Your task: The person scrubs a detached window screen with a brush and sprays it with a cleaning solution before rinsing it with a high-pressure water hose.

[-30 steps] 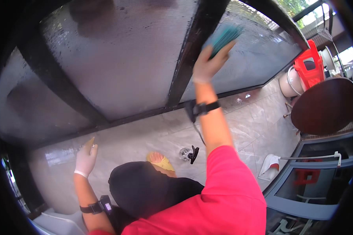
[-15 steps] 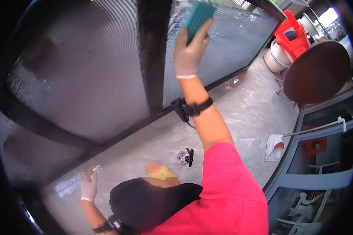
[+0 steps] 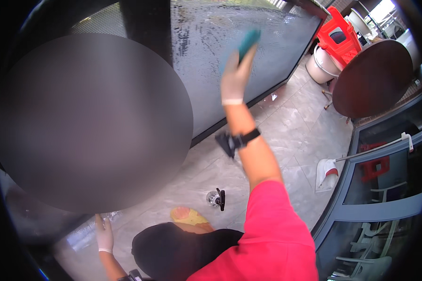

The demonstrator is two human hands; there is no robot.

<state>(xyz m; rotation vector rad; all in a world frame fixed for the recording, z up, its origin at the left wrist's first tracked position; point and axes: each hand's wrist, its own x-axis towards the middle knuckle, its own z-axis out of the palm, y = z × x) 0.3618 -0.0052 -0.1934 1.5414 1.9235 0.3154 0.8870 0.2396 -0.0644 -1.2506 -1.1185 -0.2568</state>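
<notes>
A teal sponge or scrubbing pad [image 3: 249, 43], smeared by motion, is gripped in my right hand [image 3: 235, 84]. That hand wears a pale thin glove and is stretched up at the wet, ribbed translucent panel [image 3: 197, 89]. Whether the sponge presses on the panel I cannot tell. Drops and streaks cover the panel's surface. Low at the left, my gloved left hand [image 3: 104, 236] holds nothing, its fingers stretched out and apart near the panel's foot. A clear bottle with a black spray trigger [image 3: 215, 199] stands on the floor between my arms.
A large grey round blur hides the left panels. Grey tiles [image 3: 286, 140] make the floor. At the right are a white bucket [image 3: 321, 68], a red plastic piece [image 3: 337, 35], a dark round tabletop [image 3: 373, 79], a long-handled dustpan [image 3: 327, 175] and grey-framed glass doors [image 3: 370, 213].
My right hand has moved right and a little lower with the sponge, which has turned more edge-on. My left hand stays nearly in place. The grey blur has appeared over the left side.
</notes>
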